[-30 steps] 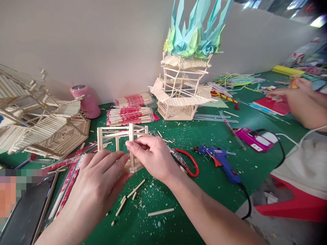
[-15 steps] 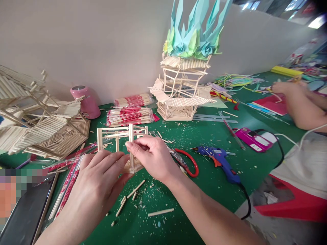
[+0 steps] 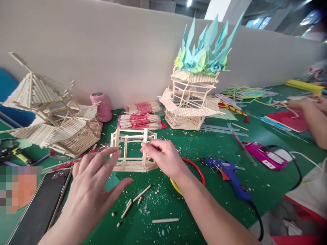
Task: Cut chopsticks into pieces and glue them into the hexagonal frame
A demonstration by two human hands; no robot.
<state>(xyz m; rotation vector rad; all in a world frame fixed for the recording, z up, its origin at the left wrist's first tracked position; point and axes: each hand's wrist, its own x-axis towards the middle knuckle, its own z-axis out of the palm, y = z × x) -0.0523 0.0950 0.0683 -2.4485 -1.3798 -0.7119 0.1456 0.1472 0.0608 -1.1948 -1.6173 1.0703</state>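
A small open frame of pale wooden sticks [image 3: 125, 149] stands on the green table in front of me, with upright posts, top rails and a base of sticks. My right hand [image 3: 163, 156] pinches its front right post between thumb and fingers. At the frame's left side is my left hand [image 3: 94, 183], its thumb spread wide from the fingers and nothing in its grasp. Fingertips of that hand come close to the front left post; whether they touch it I cannot tell. Short cut sticks [image 3: 141, 193] and crumbs lie on the tabletop nearer me.
A blue glue gun [image 3: 227, 170] and a magenta power strip [image 3: 265, 154] lie right, red-and-yellow handles [image 3: 196, 166] partly behind my wrist. Finished stick towers stand left [image 3: 74, 136] and back [image 3: 189, 112]. Bundled sticks [image 3: 138, 121], a pink cup [image 3: 103, 110], a phone [image 3: 41, 204] and a co-worker's arm [image 3: 311, 115] surround them.
My left hand has let go of the frame's base and drawn back, its fingers opening. The right hand keeps hold of the post. The view has shifted left and upward.
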